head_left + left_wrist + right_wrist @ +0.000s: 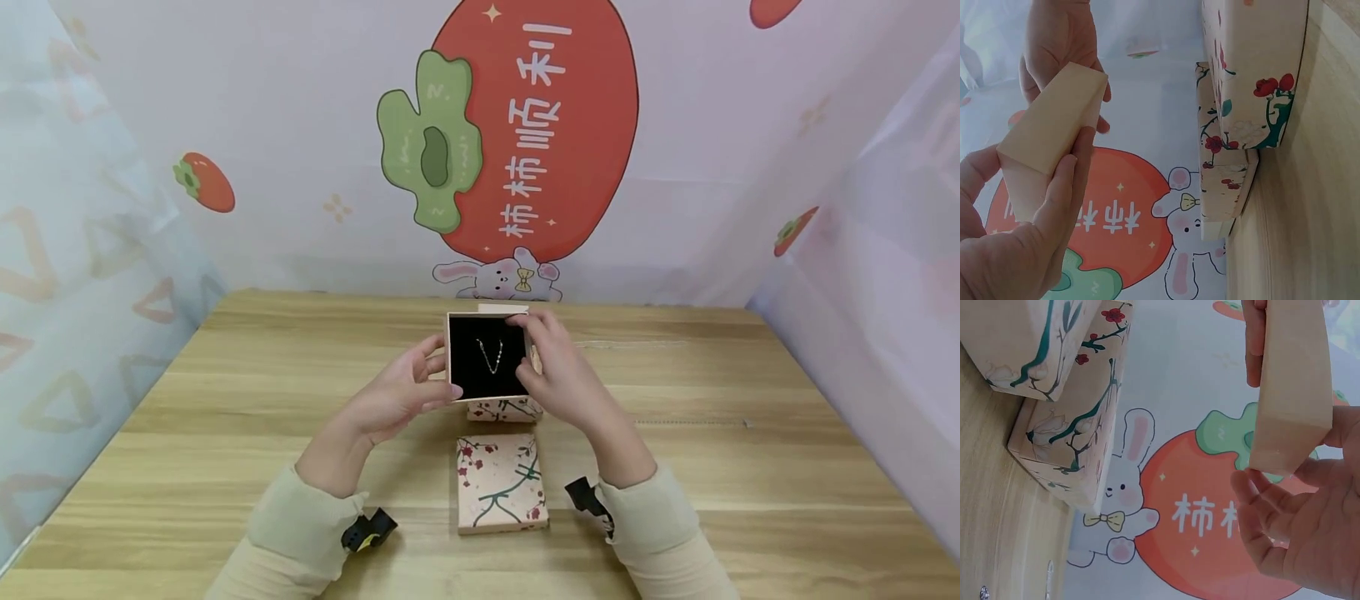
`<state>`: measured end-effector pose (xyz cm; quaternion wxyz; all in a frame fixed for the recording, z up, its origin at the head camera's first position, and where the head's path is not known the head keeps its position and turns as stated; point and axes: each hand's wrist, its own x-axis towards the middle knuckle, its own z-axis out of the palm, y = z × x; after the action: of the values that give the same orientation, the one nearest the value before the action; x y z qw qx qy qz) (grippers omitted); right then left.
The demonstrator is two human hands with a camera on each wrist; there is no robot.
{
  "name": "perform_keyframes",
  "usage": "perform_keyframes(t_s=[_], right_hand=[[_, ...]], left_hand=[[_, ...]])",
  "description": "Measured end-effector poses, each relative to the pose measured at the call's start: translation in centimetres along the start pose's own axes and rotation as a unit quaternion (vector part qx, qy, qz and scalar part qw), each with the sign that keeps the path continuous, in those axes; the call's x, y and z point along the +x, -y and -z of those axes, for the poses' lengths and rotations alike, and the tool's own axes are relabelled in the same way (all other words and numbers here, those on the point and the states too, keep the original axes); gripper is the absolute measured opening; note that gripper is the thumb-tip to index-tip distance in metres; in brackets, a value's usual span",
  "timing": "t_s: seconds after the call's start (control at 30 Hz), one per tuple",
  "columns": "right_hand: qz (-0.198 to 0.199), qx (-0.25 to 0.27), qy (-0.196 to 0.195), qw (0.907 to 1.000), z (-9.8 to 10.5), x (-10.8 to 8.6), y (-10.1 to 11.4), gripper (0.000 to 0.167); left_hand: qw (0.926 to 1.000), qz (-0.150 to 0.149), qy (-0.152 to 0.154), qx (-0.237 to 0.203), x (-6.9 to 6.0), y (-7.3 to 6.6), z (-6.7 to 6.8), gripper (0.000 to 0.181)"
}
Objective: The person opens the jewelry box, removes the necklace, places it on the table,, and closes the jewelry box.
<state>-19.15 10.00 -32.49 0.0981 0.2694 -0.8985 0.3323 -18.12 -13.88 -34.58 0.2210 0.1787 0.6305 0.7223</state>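
Note:
Both hands hold up a shallow jewelry box (pixel 463 367) above the table, its black-lined inside facing the head camera. A thin chain (pixel 492 370) lies in a V shape on the lining. My left hand (pixel 401 387) grips the box's left side, thumb at the lower corner and fingers behind. At the right side, my right hand (pixel 561 371) holds the edge, with a fingertip over the top right corner. The wrist views show the plain pale outside of the box (pixel 1054 122), while its lining and the chain are hidden there.
A flowered box lid (pixel 498 483) lies on the wooden table (pixel 300 467) between the forearms. Behind it, partly covered by the held box, is another flowered box (pixel 506 410). Two thin chains stretch on the right: one chain (pixel 693 422) nearer, another chain (pixel 633 343) farther back.

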Motion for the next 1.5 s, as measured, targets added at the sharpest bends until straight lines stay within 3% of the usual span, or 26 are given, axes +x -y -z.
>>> perform_keyframes(t_s=[0.17,0.37,0.53,0.7,0.97,1.2,1.5], right_hand=[[-0.011,0.017,0.042,0.9989,0.4,-0.3,-0.1,0.058],[-0.033,0.082,0.07,0.9936,0.5,-0.3,-0.6,0.058],[-0.071,0.153,0.06,0.9838,0.5,0.0,-0.6,0.051],[-0.093,0.162,0.038,0.9817,0.4,0.1,-0.2,0.048],[-0.061,0.139,-0.044,0.9875,0.8,0.0,0.6,0.041],[-0.037,0.172,-0.044,0.9835,1.9,-0.2,0.7,0.03],[-0.035,0.192,-0.058,0.979,2.1,-0.2,0.5,0.025]], left_hand=[[0.9997,-0.001,0.012,0.022,-0.1,0.0,-0.4,0.082],[0.9999,0.003,0.009,-0.011,0.0,0.2,-0.9,0.081],[0.9998,-0.005,0.004,-0.02,0.2,0.1,-1.0,0.08],[0.9997,-0.003,-0.002,-0.025,0.2,-0.1,-1.1,0.078],[0.9986,0.018,-0.022,-0.044,0.5,0.1,-0.9,0.074],[0.9983,0.017,-0.027,-0.05,0.4,0.1,-0.6,0.072],[0.9983,0.015,-0.023,-0.051,0.3,0.0,-0.4,0.07]])
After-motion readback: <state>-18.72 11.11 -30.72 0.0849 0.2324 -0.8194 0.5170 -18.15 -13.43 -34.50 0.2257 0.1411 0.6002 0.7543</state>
